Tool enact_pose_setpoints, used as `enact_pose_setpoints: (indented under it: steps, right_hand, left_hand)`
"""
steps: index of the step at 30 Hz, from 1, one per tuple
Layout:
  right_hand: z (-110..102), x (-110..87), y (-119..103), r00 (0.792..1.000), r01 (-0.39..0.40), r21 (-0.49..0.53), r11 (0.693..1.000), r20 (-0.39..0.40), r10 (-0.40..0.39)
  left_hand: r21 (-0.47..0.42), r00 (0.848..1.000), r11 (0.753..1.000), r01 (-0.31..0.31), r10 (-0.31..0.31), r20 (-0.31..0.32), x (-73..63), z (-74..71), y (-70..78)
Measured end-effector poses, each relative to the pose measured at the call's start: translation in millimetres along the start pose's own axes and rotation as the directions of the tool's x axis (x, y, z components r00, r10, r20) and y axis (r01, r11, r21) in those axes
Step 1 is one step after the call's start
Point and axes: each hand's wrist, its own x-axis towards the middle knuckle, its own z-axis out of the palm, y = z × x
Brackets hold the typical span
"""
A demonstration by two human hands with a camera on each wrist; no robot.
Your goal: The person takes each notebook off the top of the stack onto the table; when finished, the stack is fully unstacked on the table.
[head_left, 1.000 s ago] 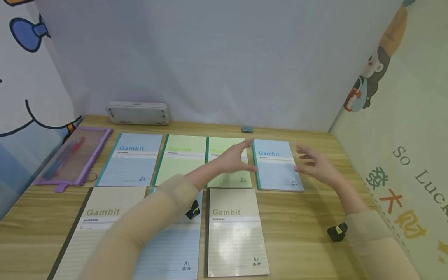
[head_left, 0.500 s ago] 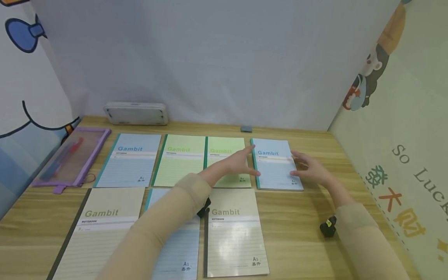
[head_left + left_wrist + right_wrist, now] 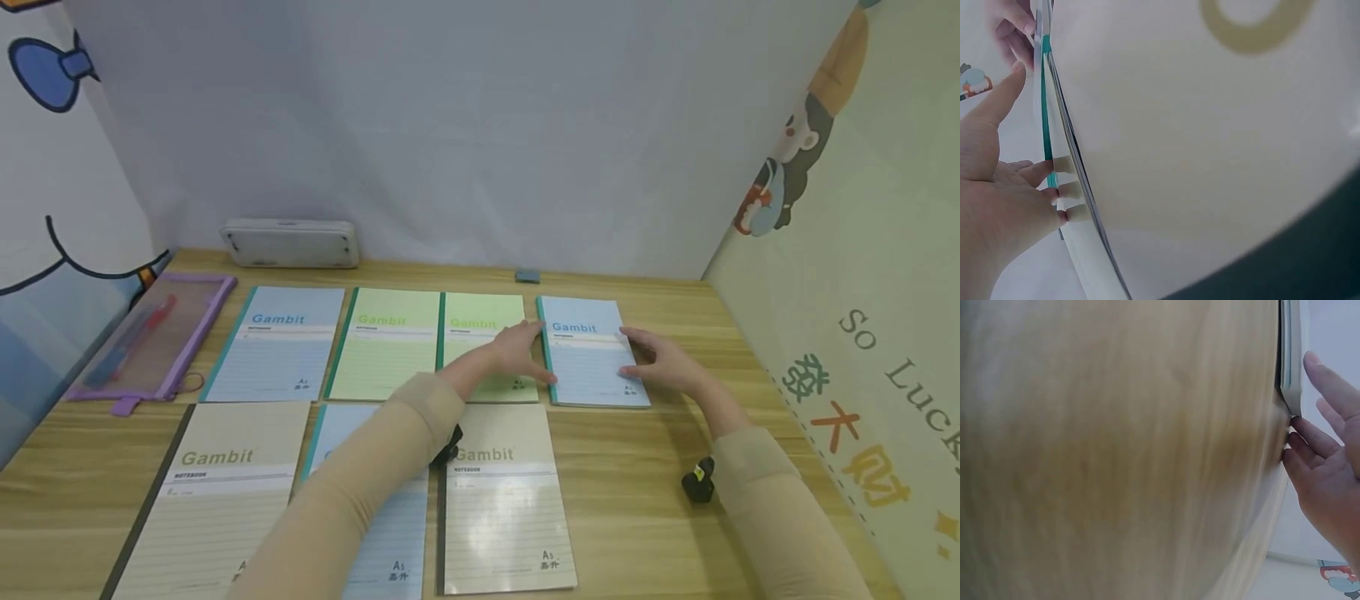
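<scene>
A light blue Gambit notebook [image 3: 592,375] with a teal spine lies at the right end of the back row. My left hand [image 3: 513,350] reaches over a green notebook [image 3: 472,312], its fingertips and thumb spread along the blue one's spine. In the left wrist view the fingers [image 3: 1040,172] are fairly straight beside the teal edge. Opposite it, my right hand [image 3: 663,360] has its thumb and fingertips at the right edge. From the right wrist view, its fingers [image 3: 1310,434] are loosely bent by the notebook's corner, with the thumb raised higher.
Another green notebook [image 3: 393,358] and a blue notebook [image 3: 273,358] continue the back row. In front lie two grey notebooks, left [image 3: 217,500] and right [image 3: 502,517], flanking a blue one partly under my sleeve. A purple-edged mesh pouch [image 3: 225,287] and a pale case [image 3: 292,244] stand behind left.
Both hands have closed in on the right blue notebook from its two sides and lowered slightly; the right hand has moved left to its edge. The notebook has hardly moved.
</scene>
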Motion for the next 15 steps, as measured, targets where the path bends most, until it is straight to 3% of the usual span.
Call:
enact_pose_setpoints:
  steps: [9,15]
  right_hand:
    - [-0.2,2.4,0.4,1.000,-0.014,0.009,1.000,-0.006,0.014]
    - [0.6,7.3,1.9,0.999,-0.025,0.039,0.999,-0.035,0.026]
  left_hand:
    - [0.022,1.000,1.000,0.010,-0.010,-0.006,0.2,2.5,0.5]
    - [-0.017,1.000,1.000,0.007,-0.007,-0.018,-2.0,0.5,1.1]
